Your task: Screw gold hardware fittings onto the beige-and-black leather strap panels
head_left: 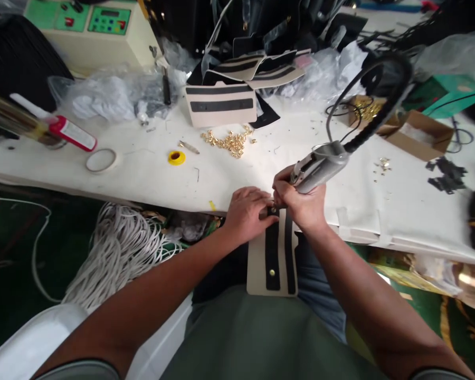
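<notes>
My right hand (pixel 303 203) is wrapped round a grey power screwdriver (pixel 320 166), its tip pointing down at the far end of a black strap. That strap (pixel 273 248) runs along a beige panel (pixel 256 264) lying across my lap against the table edge, with a second black strip beside it. A brass-coloured stud (pixel 272 273) shows at the strap's near end. My left hand (pixel 248 214) is closed on the panel's far end, thumb and fingers around a small dark spot close to the tool tip. The exact contact point is hidden by my fingers.
Gold-coloured small hardware (pixel 231 142) lies heaped on the white table (pixel 142 174), near a yellow tape roll (pixel 176 157). More beige panels (pixel 221 108) stack behind. A thick black cable (pixel 383 113) arches from the screwdriver. Open cardboard box (pixel 423 137) at right; white cords (pixel 119 253) hang below left.
</notes>
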`<action>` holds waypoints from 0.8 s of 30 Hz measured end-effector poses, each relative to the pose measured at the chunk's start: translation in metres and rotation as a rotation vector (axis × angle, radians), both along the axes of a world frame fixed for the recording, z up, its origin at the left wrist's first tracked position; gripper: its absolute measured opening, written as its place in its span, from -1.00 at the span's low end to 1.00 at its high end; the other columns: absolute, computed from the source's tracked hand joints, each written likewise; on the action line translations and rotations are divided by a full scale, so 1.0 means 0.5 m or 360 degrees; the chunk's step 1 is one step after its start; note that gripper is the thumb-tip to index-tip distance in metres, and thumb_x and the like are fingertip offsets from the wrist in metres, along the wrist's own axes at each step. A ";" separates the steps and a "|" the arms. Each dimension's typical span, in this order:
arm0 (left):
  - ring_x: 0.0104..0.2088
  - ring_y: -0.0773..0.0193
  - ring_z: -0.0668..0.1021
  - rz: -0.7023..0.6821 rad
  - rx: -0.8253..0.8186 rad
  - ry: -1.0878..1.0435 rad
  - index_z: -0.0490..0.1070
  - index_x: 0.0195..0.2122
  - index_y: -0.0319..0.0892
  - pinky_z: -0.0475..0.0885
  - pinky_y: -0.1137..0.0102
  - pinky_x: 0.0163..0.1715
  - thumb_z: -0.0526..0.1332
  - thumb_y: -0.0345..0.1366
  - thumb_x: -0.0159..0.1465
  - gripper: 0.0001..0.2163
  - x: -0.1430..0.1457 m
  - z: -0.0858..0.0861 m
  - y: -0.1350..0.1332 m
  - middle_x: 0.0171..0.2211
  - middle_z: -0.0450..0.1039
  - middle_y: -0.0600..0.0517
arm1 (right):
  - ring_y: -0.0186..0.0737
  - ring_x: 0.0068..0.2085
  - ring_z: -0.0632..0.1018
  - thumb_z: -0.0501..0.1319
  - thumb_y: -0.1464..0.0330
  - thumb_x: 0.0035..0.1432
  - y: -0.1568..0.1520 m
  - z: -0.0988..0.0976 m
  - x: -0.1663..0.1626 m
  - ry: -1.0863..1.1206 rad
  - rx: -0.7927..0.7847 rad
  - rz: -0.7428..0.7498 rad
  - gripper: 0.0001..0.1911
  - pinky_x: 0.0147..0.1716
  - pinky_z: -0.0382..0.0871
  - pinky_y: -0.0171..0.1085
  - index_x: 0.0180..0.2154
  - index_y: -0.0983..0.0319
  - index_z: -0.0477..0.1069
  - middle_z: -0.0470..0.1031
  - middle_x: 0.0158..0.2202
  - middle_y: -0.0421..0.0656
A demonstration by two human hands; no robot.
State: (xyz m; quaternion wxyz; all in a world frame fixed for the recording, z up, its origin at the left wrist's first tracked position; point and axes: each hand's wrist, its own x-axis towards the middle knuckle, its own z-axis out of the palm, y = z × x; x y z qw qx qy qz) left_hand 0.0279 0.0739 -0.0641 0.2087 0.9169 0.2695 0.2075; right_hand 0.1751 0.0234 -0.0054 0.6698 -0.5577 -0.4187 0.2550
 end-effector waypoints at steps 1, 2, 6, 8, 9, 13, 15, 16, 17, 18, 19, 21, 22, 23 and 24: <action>0.20 -0.05 0.52 -0.0001 -0.0003 0.0001 0.63 -0.08 -0.01 0.35 0.00 0.23 0.53 -0.10 0.18 -0.69 0.000 0.000 0.000 0.04 0.65 0.00 | -0.30 -0.52 0.46 0.43 0.29 0.12 -0.002 -0.002 0.002 -0.0035 -0.0005 0.0030 -0.81 -0.60 0.39 -0.31 -0.46 0.13 0.48 0.44 -0.52 -0.25; 0.20 -0.05 0.52 -0.0003 -0.0007 0.0004 0.63 -0.07 0.00 0.35 0.01 0.23 0.53 -0.09 0.19 -0.69 0.000 0.000 -0.001 0.04 0.65 0.01 | -0.30 -0.52 0.46 0.43 0.27 0.14 -0.003 -0.004 0.004 -0.0070 -0.0010 0.0063 -0.79 -0.59 0.40 -0.30 -0.46 0.14 0.48 0.44 -0.52 -0.25; 0.22 -0.05 0.49 0.0011 -0.0009 0.0021 0.63 -0.03 0.00 0.31 0.02 0.26 0.49 -0.06 0.23 -0.68 0.000 -0.001 -0.004 0.12 0.61 0.01 | -0.24 -0.44 0.55 0.51 0.11 0.10 -0.005 -0.011 0.015 -0.0149 -0.0026 0.0115 -0.68 -0.53 0.47 -0.25 -0.37 0.16 0.49 0.48 -0.47 -0.23; 0.23 -0.05 0.48 0.0018 -0.0001 0.0027 0.64 -0.03 0.00 0.30 0.02 0.26 0.47 -0.06 0.24 -0.69 0.000 -0.002 -0.006 0.17 0.59 0.01 | -0.18 -0.38 0.60 0.55 0.06 0.03 -0.002 -0.013 0.018 -0.0178 -0.0044 0.0097 -0.59 -0.48 0.52 -0.23 -0.32 0.17 0.48 0.52 -0.41 -0.20; 0.23 -0.05 0.48 0.0021 -0.0001 0.0026 0.64 -0.03 0.00 0.30 0.03 0.26 0.47 -0.06 0.25 -0.70 0.000 -0.001 -0.006 0.17 0.58 0.01 | -0.16 -0.35 0.62 0.56 0.05 0.02 0.000 -0.014 0.019 -0.0199 -0.0055 0.0083 -0.57 -0.46 0.54 -0.23 -0.30 0.18 0.48 0.54 -0.39 -0.18; 0.22 -0.04 0.48 0.0005 -0.0035 0.0004 0.64 -0.06 -0.01 0.28 0.03 0.26 0.48 -0.08 0.23 -0.71 0.000 -0.001 -0.006 0.10 0.63 0.04 | -0.15 -0.34 0.64 0.49 0.14 0.11 0.006 -0.014 0.015 -0.0289 -0.0067 -0.0002 -0.69 -0.45 0.55 -0.22 -0.30 0.17 0.48 0.54 -0.39 -0.19; 0.23 -0.03 0.48 -0.0006 -0.0060 -0.0015 0.63 -0.07 0.00 0.27 0.03 0.27 0.48 -0.09 0.23 -0.72 0.000 -0.002 -0.005 0.10 0.63 0.05 | -0.19 -0.40 0.61 0.42 0.21 0.17 0.008 -0.013 0.013 -0.0307 -0.0077 -0.0035 -0.79 -0.49 0.52 -0.23 -0.33 0.16 0.47 0.51 -0.44 -0.22; 0.23 -0.03 0.48 -0.0005 -0.0073 -0.0024 0.63 -0.06 0.00 0.26 0.03 0.28 0.48 -0.09 0.23 -0.72 0.000 -0.003 -0.004 0.10 0.63 0.05 | -0.22 -0.45 0.58 0.39 0.24 0.18 0.009 -0.013 0.012 -0.0302 -0.0084 -0.0031 -0.83 -0.52 0.50 -0.23 -0.34 0.15 0.46 0.48 -0.47 -0.24; 0.23 -0.02 0.48 -0.0004 -0.0084 -0.0030 0.63 -0.06 0.00 0.25 0.02 0.28 0.48 -0.09 0.23 -0.72 0.001 -0.003 -0.004 0.11 0.63 0.06 | -0.25 -0.51 0.54 0.36 0.27 0.19 0.009 -0.013 0.011 -0.0289 -0.0083 -0.0011 -0.86 -0.56 0.46 -0.24 -0.36 0.14 0.44 0.44 -0.51 -0.27; 0.23 -0.02 0.48 -0.0003 -0.0093 -0.0035 0.63 -0.06 0.00 0.25 0.02 0.29 0.47 -0.09 0.23 -0.72 0.001 -0.004 -0.003 0.11 0.63 0.06 | -0.28 -0.56 0.49 0.33 0.30 0.18 0.009 -0.012 0.011 -0.0270 -0.0071 0.0018 -0.87 -0.60 0.42 -0.25 -0.38 0.13 0.43 0.41 -0.54 -0.28; 0.23 -0.02 0.48 -0.0003 -0.0099 -0.0038 0.64 -0.06 -0.01 0.24 0.02 0.29 0.47 -0.10 0.23 -0.73 0.001 -0.004 -0.003 0.11 0.63 0.07 | -0.30 -0.59 0.45 0.31 0.32 0.17 0.009 -0.012 0.012 -0.0251 -0.0049 0.0051 -0.89 -0.63 0.38 -0.26 -0.40 0.13 0.42 0.39 -0.56 -0.30; 0.24 -0.02 0.47 -0.0001 -0.0103 -0.0039 0.64 -0.07 -0.01 0.23 0.02 0.29 0.47 -0.10 0.23 -0.73 0.002 -0.005 -0.003 0.10 0.63 0.07 | -0.31 -0.61 0.43 0.30 0.34 0.15 0.008 -0.011 0.014 -0.0241 -0.0003 0.0096 -0.90 -0.64 0.34 -0.26 -0.41 0.12 0.42 0.39 -0.56 -0.29; 0.24 -0.02 0.47 0.0000 -0.0102 -0.0040 0.64 -0.07 -0.01 0.23 0.02 0.29 0.47 -0.10 0.23 -0.73 0.002 -0.005 -0.003 0.09 0.63 0.07 | -0.30 -0.59 0.44 0.31 0.34 0.13 0.007 -0.011 0.015 -0.0253 0.0013 0.0104 -0.90 -0.63 0.35 -0.25 -0.41 0.12 0.42 0.41 -0.54 -0.28; 0.24 -0.02 0.47 0.0002 -0.0102 -0.0040 0.64 -0.07 -0.01 0.23 0.02 0.29 0.47 -0.09 0.23 -0.73 0.003 -0.005 -0.003 0.09 0.63 0.06 | -0.28 -0.56 0.47 0.32 0.34 0.12 0.006 -0.010 0.017 -0.0271 0.0019 0.0109 -0.89 -0.61 0.37 -0.24 -0.41 0.12 0.42 0.43 -0.53 -0.27; 0.23 -0.02 0.47 0.0003 -0.0102 -0.0040 0.64 -0.08 0.00 0.23 0.02 0.29 0.47 -0.09 0.23 -0.73 0.003 -0.005 -0.003 0.08 0.63 0.06 | -0.26 -0.52 0.50 0.34 0.33 0.10 0.006 -0.010 0.018 -0.0291 0.0015 0.0116 -0.88 -0.58 0.40 -0.24 -0.41 0.12 0.41 0.44 -0.51 -0.25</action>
